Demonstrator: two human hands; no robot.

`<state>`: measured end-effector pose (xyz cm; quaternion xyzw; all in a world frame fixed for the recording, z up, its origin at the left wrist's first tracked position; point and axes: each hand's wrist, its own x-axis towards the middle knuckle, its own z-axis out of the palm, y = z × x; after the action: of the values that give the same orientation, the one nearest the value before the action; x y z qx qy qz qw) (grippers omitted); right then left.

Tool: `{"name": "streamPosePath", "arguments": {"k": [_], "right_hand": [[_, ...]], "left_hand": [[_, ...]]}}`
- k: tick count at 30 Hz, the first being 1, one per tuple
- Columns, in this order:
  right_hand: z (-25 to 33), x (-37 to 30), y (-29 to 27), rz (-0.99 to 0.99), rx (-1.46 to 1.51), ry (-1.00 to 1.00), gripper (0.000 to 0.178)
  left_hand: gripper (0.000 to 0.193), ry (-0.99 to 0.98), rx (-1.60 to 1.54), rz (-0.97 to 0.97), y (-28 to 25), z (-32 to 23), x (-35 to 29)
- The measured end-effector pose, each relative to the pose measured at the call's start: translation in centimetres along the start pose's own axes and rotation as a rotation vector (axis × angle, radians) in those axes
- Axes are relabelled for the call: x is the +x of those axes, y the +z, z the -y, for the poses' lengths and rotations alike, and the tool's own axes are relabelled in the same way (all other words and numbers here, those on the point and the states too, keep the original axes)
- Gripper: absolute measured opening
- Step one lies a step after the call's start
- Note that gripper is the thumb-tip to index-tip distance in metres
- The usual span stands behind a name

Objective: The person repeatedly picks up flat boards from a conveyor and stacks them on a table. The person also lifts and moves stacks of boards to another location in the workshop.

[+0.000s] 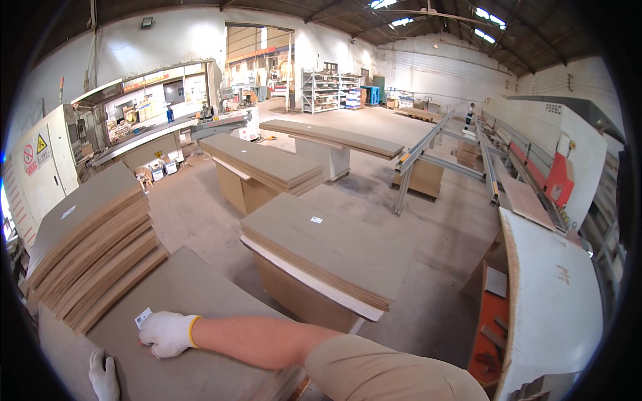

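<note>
My right hand [168,334], in a white knit glove with a yellow cuff, reaches in from the right over a large grey-brown board [194,287]. Its fingers are bent together at a small white printed label [143,317], which shows past the fingertips; the glove hides whether the label touches the board. Something small and reddish peeks out at the fingers' lower side. At the lower left my left hand [103,375], gloved in white too, lies along the board with its fingers stretched out and holds nothing visible.
A tall stack of boards [100,247] rises at the left, close to my hands. Another board stack [334,247] lies on a support ahead, with more behind it [267,160]. At right stand a white-topped bench [548,301], metal rails [428,144] and a large machine [555,140]. Far off, a person [470,115] stands.
</note>
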<state>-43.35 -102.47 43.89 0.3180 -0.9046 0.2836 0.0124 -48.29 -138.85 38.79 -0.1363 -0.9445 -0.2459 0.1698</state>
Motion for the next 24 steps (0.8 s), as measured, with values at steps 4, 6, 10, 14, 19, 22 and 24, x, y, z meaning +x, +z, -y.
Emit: {"name": "streamPosePath", "arguments": {"k": [4,6,10,14,19,22,24], "right_hand": [[-0.2,0.1,0.2,-0.013,0.009,-0.026,0.041],[-0.2,0.1,0.3,-0.007,0.012,-0.011,0.04],[0.0,0.0,0.1,-0.007,0.01,-0.004,0.039],[0.4,-0.2,-0.3,-0.004,0.001,-0.008,0.039],[0.6,-0.5,-0.6,0.011,0.016,0.009,0.038],[0.4,-0.3,-0.4,0.005,0.011,-0.011,0.038],[0.1,-0.1,-0.1,-0.009,0.006,-0.012,0.038]], "left_hand": [[0.039,0.009,-0.009,-0.019,0.0,0.1,0.0],[0.039,0.007,-0.014,-0.012,0.0,-0.1,0.0],[0.039,-0.008,-0.017,-0.001,0.0,-0.4,0.0],[0.039,0.005,-0.003,-0.016,0.0,-0.3,0.0],[0.038,0.016,-0.016,-0.012,0.0,-0.3,-0.2],[0.039,-0.002,-0.021,0.002,-0.1,-0.7,0.0],[0.039,0.0,-0.004,0.002,-0.3,-1.1,0.1]]}}
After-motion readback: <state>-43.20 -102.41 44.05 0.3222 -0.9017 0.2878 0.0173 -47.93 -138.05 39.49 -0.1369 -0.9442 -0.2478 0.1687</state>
